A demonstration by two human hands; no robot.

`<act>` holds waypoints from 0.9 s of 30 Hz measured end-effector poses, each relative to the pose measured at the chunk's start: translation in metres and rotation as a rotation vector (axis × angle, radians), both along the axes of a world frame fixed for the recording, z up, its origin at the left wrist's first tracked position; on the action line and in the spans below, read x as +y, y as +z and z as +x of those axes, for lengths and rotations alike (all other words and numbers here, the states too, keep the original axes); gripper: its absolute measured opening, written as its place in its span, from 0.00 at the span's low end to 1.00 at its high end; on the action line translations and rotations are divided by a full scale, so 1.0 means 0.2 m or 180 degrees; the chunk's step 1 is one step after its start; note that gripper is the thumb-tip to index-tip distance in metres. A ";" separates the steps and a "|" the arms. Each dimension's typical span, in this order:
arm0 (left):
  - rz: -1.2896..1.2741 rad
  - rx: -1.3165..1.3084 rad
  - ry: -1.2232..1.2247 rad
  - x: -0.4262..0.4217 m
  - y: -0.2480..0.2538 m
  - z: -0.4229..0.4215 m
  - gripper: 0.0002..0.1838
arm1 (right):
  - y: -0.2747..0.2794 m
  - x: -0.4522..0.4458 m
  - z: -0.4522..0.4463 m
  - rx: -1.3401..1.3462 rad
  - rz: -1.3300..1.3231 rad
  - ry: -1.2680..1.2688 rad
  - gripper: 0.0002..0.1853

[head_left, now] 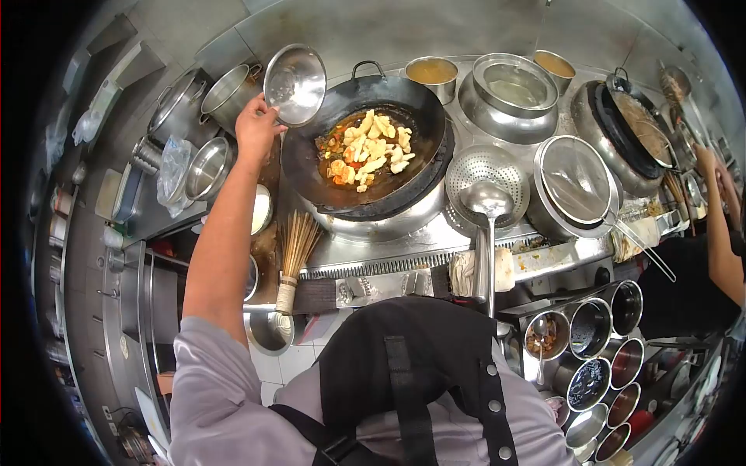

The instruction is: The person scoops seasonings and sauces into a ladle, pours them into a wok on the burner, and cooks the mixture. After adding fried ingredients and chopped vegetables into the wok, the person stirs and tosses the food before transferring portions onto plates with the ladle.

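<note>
We record the left hand (256, 128) with its thumb and fingers clamped on the near left edge of a metal bowl (295, 84). The right hand is out of view; we cannot tell its state. The bowl sits just beyond and to the right of the left hand, tipped steeply on edge, its mouth turned toward our viewpoint. It is round, but we see its rim as an oval, long axis nearly upright in the view. Wet spots mark the inside.

Directly right of the hand we note a black wok (423, 116), its loop handle pointing away from the body, with pale yellow pieces (373, 147) heaped inside. Nearer the body than the hand, a stick brush (298, 245) lies with bristles pointing away. Well right of the hand, on the steel tabletop (416, 248) side, a ladle (488, 199) rests over a perforated strainer (466, 172), handle pointing toward the body.
</note>
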State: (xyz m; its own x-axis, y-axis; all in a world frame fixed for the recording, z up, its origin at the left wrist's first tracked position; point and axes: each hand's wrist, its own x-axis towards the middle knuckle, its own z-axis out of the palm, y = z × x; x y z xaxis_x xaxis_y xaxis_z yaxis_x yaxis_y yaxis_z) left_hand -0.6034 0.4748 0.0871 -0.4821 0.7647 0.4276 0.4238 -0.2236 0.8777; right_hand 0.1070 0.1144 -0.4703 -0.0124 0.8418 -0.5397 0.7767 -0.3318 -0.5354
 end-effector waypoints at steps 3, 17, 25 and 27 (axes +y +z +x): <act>0.0173 -0.0473 -0.0031 -0.08 0.05 0.01 0.12 | 0.03 0.04 -0.01 -0.0053 0.0007 -0.0029 0.14; 0.1062 -0.2254 -0.0527 -0.57 -0.09 -0.21 0.09 | 0.18 -0.22 -0.26 -0.0382 0.0337 -0.0516 0.15; 0.0839 -0.2117 -0.0627 -0.63 -0.49 -0.32 0.10 | 0.16 -1.10 -0.30 -0.0517 0.0222 -0.0642 0.14; 0.0325 -0.0592 0.0064 -0.59 -0.67 -0.35 0.10 | 0.24 -1.29 -0.37 -0.0548 0.0044 -0.0871 0.14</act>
